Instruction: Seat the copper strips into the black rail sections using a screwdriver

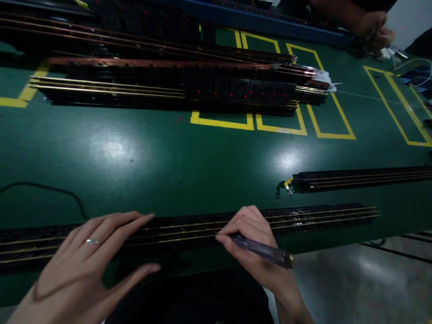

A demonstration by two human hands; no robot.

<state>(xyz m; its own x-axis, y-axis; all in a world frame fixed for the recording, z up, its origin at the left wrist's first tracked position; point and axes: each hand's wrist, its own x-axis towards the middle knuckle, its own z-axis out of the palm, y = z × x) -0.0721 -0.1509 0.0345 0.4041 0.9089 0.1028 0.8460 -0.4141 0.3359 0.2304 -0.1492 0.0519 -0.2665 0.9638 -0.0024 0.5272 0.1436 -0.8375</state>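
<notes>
Across the front of the table lies a long black strip [189, 230] with thin brass-coloured rails along its length. My left hand [87, 252], wearing a ring, rests over its left part with the fingers stretched and the thumb apart; it holds nothing. Farther right, my right hand [251, 238] is closed in a pen-like grip around a slim screwdriver [266, 253] with a translucent dark handle and a brass-coloured end cap. The handle points down to the right. Its tip end lies by the rails near my thumb, and I cannot tell whether it touches them.
Another railed strip [364, 177] lies at the right, with a yellow-ended lead [288, 183]. Several black socket strips with metal bars [236, 90] are stacked at the back. Yellow tape [222, 122] marks the green table [189, 166]. A co-worker's hand [376, 31] is at the top right.
</notes>
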